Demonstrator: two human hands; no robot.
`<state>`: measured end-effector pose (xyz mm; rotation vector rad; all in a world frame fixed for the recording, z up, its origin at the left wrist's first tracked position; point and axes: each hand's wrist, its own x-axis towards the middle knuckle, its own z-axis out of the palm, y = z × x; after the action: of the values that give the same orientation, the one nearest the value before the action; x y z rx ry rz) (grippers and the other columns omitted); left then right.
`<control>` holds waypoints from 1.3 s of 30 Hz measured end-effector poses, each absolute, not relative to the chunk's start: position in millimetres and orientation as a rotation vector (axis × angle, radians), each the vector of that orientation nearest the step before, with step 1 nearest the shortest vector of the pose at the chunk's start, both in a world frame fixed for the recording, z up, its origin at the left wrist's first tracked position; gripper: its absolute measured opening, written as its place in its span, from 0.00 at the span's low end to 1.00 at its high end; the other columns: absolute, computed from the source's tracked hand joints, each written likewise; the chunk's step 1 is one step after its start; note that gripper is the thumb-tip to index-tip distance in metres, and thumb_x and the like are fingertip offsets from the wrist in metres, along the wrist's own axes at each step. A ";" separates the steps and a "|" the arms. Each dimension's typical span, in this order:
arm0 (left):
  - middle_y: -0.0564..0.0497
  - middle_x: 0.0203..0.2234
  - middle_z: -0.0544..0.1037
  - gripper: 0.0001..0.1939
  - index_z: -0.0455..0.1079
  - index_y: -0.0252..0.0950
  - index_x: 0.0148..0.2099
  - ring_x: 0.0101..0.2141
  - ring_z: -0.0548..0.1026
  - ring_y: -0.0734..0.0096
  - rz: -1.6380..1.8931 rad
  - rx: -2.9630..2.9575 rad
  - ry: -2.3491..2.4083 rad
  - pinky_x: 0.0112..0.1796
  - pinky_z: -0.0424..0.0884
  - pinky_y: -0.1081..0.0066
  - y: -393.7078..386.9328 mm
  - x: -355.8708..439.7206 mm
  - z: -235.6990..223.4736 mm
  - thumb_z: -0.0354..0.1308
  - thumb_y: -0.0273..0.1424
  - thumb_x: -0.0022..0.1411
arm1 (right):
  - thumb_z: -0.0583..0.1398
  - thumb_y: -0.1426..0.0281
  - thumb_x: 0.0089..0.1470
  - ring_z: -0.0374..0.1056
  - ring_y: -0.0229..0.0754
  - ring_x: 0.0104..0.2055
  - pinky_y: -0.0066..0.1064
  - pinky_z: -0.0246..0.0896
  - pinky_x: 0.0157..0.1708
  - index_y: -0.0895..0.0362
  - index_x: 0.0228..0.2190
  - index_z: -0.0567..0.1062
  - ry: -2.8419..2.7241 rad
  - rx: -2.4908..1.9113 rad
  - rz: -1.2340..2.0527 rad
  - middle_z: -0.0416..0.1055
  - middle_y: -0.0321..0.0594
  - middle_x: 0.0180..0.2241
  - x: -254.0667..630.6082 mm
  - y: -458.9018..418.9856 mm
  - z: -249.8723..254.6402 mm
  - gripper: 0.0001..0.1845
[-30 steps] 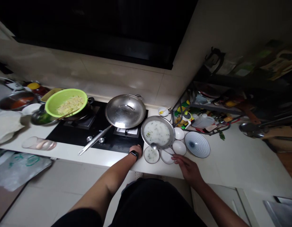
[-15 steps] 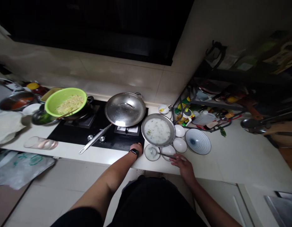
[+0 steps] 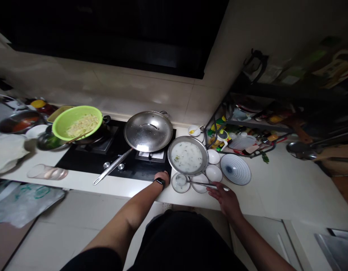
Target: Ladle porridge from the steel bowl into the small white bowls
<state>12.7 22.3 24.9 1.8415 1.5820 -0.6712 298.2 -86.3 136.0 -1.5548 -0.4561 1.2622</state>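
Observation:
My right hand (image 3: 223,197) is closed on the long handle of a metal ladle (image 3: 202,183). The ladle's scoop sits over a small white bowl (image 3: 180,183) near the counter's front edge. My left hand (image 3: 161,177), with a dark watch at the wrist, rests at the counter edge beside that bowl; its fingers are hidden. Just behind stands a steel basin of pale soup (image 3: 187,156). Two more small white bowls (image 3: 213,172) sit to its right, one partly under the ladle handle.
A lidded steel pan (image 3: 148,131) with a long handle sits on the black hob. A green bowl of shredded food (image 3: 77,122) stands to the left. A blue patterned plate (image 3: 235,169) lies on the right. A wire rack of bottles (image 3: 236,137) is behind it.
The ladle has moved from the basin's rim down into the small front bowl. My right hand has shifted slightly right along the handle. My left hand has stayed put.

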 end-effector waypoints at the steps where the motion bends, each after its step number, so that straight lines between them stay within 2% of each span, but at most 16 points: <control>1: 0.25 0.57 0.79 0.29 0.69 0.22 0.65 0.59 0.79 0.47 -0.675 1.842 1.580 0.54 0.78 0.59 22.6 13.0 24.8 0.60 0.26 0.63 | 0.82 0.48 0.32 0.85 0.55 0.35 0.37 0.83 0.34 0.59 0.35 0.82 -0.454 -1.545 1.263 0.84 0.46 0.35 300.0 -83.4 139.1 0.35; 7: 0.25 0.56 0.80 0.31 0.68 0.23 0.66 0.58 0.79 0.45 -0.686 1.837 1.579 0.54 0.78 0.57 23.4 13.6 23.9 0.62 0.27 0.61 | 0.81 0.56 0.37 0.85 0.53 0.36 0.36 0.84 0.35 0.57 0.33 0.80 -0.483 -1.486 1.179 0.84 0.45 0.41 319.7 -51.1 150.1 0.26; 10: 0.25 0.57 0.79 0.33 0.67 0.22 0.67 0.59 0.79 0.45 -0.701 1.846 1.574 0.55 0.78 0.57 23.3 13.7 23.3 0.61 0.26 0.60 | 0.79 0.57 0.42 0.85 0.53 0.36 0.36 0.84 0.35 0.58 0.34 0.80 -0.533 -1.492 1.149 0.84 0.45 0.36 328.0 -25.1 147.4 0.24; 15: 0.26 0.56 0.80 0.33 0.67 0.24 0.67 0.58 0.79 0.46 -0.674 1.864 1.583 0.54 0.79 0.56 23.1 13.3 18.6 0.60 0.28 0.60 | 0.75 0.47 0.45 0.84 0.54 0.34 0.42 0.83 0.36 0.58 0.37 0.79 -0.775 -1.531 1.028 0.83 0.44 0.29 325.6 14.7 132.9 0.29; 18: 0.26 0.57 0.80 0.34 0.67 0.24 0.67 0.58 0.79 0.46 -0.677 1.864 1.577 0.54 0.79 0.56 23.1 13.0 17.1 0.61 0.29 0.59 | 0.66 0.42 0.56 0.84 0.56 0.37 0.48 0.83 0.40 0.57 0.40 0.81 -1.142 -1.570 0.914 0.84 0.47 0.32 320.6 23.1 128.3 0.30; 20: 0.26 0.57 0.79 0.33 0.67 0.23 0.67 0.58 0.79 0.46 -0.681 1.862 1.571 0.54 0.78 0.57 23.0 13.2 17.6 0.60 0.27 0.59 | 0.59 0.46 0.65 0.84 0.56 0.44 0.50 0.81 0.48 0.55 0.44 0.82 -1.510 -1.562 0.767 0.86 0.50 0.39 319.9 22.0 128.8 0.26; 22: 0.26 0.57 0.79 0.32 0.67 0.21 0.66 0.58 0.79 0.47 -0.678 1.870 1.568 0.54 0.78 0.58 22.9 13.8 18.7 0.59 0.26 0.60 | 0.55 0.56 0.69 0.81 0.54 0.52 0.49 0.77 0.56 0.54 0.47 0.83 -1.910 -1.470 0.589 0.85 0.50 0.48 321.3 18.4 130.5 0.21; 24: 0.26 0.57 0.79 0.32 0.67 0.21 0.66 0.59 0.79 0.47 -0.677 1.872 1.567 0.55 0.78 0.58 23.0 14.5 19.8 0.59 0.25 0.60 | 0.53 0.64 0.70 0.79 0.52 0.58 0.47 0.74 0.60 0.54 0.49 0.83 -2.225 -1.334 0.462 0.82 0.49 0.54 323.0 14.1 132.4 0.20; 26: 0.26 0.58 0.79 0.32 0.68 0.22 0.66 0.59 0.79 0.47 -0.680 1.855 1.571 0.55 0.77 0.58 23.4 15.2 20.8 0.60 0.26 0.59 | 0.52 0.68 0.69 0.79 0.51 0.57 0.47 0.75 0.59 0.54 0.50 0.83 -2.374 -1.263 0.412 0.82 0.49 0.54 323.5 8.9 135.4 0.21; 30: 0.26 0.57 0.80 0.32 0.69 0.23 0.65 0.58 0.79 0.46 -0.646 1.808 1.597 0.54 0.78 0.58 23.8 15.5 21.8 0.61 0.27 0.60 | 0.53 0.64 0.72 0.80 0.52 0.56 0.48 0.76 0.58 0.52 0.49 0.84 -2.157 -1.391 0.479 0.83 0.47 0.53 319.9 -11.0 150.7 0.20; 35: 0.26 0.57 0.79 0.32 0.70 0.24 0.65 0.59 0.79 0.45 -0.632 1.813 1.607 0.54 0.78 0.57 23.3 16.0 21.4 0.63 0.26 0.59 | 0.58 0.53 0.70 0.84 0.51 0.43 0.44 0.81 0.47 0.51 0.48 0.84 -1.711 -1.505 0.867 0.85 0.47 0.47 313.7 -52.5 176.2 0.20; 39: 0.25 0.57 0.79 0.33 0.68 0.23 0.66 0.59 0.79 0.46 -0.640 1.808 1.613 0.55 0.78 0.57 23.6 16.2 21.5 0.62 0.27 0.60 | 0.60 0.48 0.67 0.84 0.51 0.39 0.41 0.82 0.44 0.52 0.45 0.86 -1.690 -1.503 1.064 0.86 0.48 0.43 310.9 -74.9 180.6 0.24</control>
<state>16.2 23.6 21.5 1.8084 1.6133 -0.6400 310.9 -74.9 180.6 -1.5029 -1.6896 1.0640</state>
